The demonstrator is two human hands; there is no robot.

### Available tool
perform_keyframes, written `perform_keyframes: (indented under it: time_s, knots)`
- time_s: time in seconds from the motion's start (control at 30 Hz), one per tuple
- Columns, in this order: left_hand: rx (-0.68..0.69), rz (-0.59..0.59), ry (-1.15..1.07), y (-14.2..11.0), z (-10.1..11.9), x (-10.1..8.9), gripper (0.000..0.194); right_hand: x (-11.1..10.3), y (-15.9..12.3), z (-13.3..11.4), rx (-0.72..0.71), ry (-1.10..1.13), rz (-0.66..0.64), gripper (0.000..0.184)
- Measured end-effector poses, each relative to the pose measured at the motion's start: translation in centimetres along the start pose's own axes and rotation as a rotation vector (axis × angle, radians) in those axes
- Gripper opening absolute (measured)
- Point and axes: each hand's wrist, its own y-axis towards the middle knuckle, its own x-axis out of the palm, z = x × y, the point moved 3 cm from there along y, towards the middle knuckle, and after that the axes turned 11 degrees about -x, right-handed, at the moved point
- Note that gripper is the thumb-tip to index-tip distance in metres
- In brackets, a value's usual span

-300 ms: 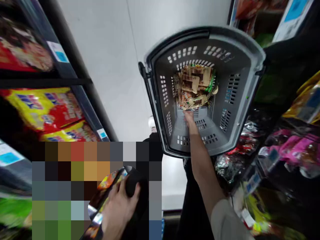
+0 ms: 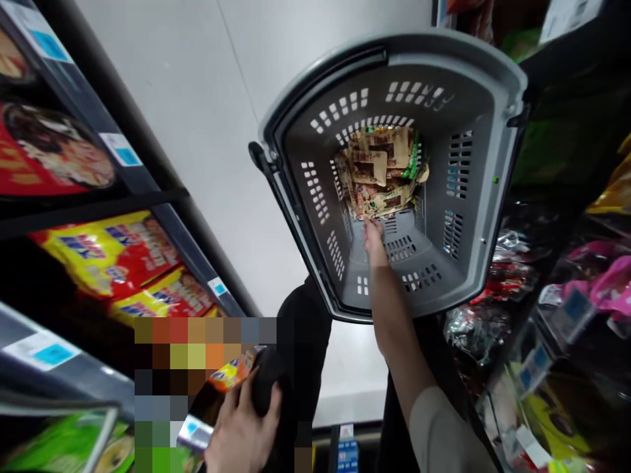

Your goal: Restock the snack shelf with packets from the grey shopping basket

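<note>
My right hand [image 2: 373, 233] reaches down into a deep grey shopping basket [image 2: 500, 85]. Its fingers are loosely apart at the lower edge of a pile of beige snack packets [image 2: 369, 167] on the basket floor; I see nothing held in them. Green-trimmed packaging shows at the pile's right side. Low in the picture, my left hand [image 2: 244, 424] has its fingers spread against something black, which looks like dark clothing over a leg. Part of the area around that hand is pixelated.
Shelves on the left hold yellow and red food bags [image 2: 118, 253], a red round pack [image 2: 54, 154] and green packs [image 2: 64, 447], with price labels [image 2: 122, 150] along the edges. Bagged goods [image 2: 611, 282] crowd the right shelf. Pale floor [image 2: 172, 79] lies beyond the basket.
The view has shifted, so the basket looks larger and its left rim sits further left. The left shelf appears lower and further right. My right hand stays by the packets, its fingers slightly looser.
</note>
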Motion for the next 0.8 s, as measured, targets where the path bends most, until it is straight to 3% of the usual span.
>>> perform_keyframes:
  time_s: [0.17, 0.37, 0.5, 0.67, 0.8]
  knots:
    - [-0.017, -0.028, -0.011, 0.3, 0.5, -0.7, 0.058, -2.2, -1.0, -3.0, -0.05, -0.027, 0.12, 0.039]
    - [-0.079, -0.103, 0.008, -0.2, 2.2, -2.0, 0.061, -7.4, -3.1, -8.1, -0.264, -0.242, 0.074, 0.038]
    - [-0.121, -0.129, 0.014, -0.7, 3.1, -2.4, 0.065, -10.1, -2.3, -12.2, -0.387, -0.381, 0.084, 0.022]
    - [-0.132, -0.119, -0.032, -0.9, 2.8, -1.8, 0.063, -9.0, 0.0, -16.9, -0.724, -0.858, 0.005, 0.024]
    - [-0.117, -0.103, -0.039, -1.1, 2.6, -1.3, 0.06, -6.8, 1.9, -18.1, -0.72, -1.04, -0.018, 0.038]
